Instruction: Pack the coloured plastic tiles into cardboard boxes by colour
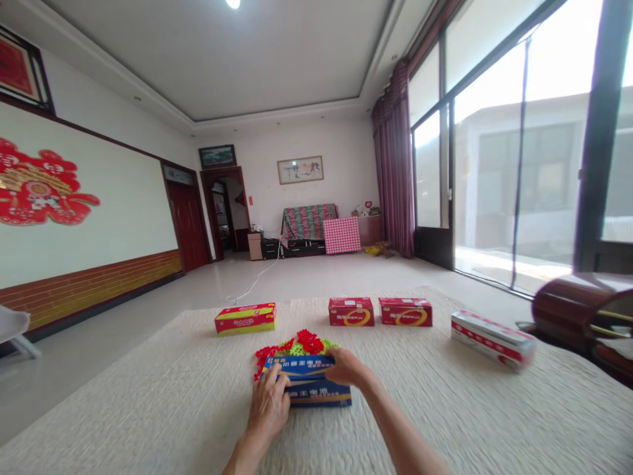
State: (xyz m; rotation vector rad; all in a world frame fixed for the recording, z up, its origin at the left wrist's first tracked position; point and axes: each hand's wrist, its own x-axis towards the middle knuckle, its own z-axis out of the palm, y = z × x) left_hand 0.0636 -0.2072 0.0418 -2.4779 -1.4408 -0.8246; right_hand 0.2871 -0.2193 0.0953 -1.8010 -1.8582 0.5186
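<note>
Two long blue battery boxes with white lettering are stacked on the cream cover in front of me, an upper blue box (304,367) on a lower blue box (321,396). My left hand (268,401) is bent round the left end of the upper box, its thumb low at the front. At the other end, my right hand (345,367) grips the upper box with fingers over its top edge. Red flowers with green leaves (310,341) lie just behind the boxes, partly hidden by them.
Across the cream quilted cover (163,389) stand a red-and-yellow box (246,319), two dark red boxes, one at left (351,312) and one at right (405,312), and a white-and-red box (492,340). A brown wooden piece (558,303) borders the right side.
</note>
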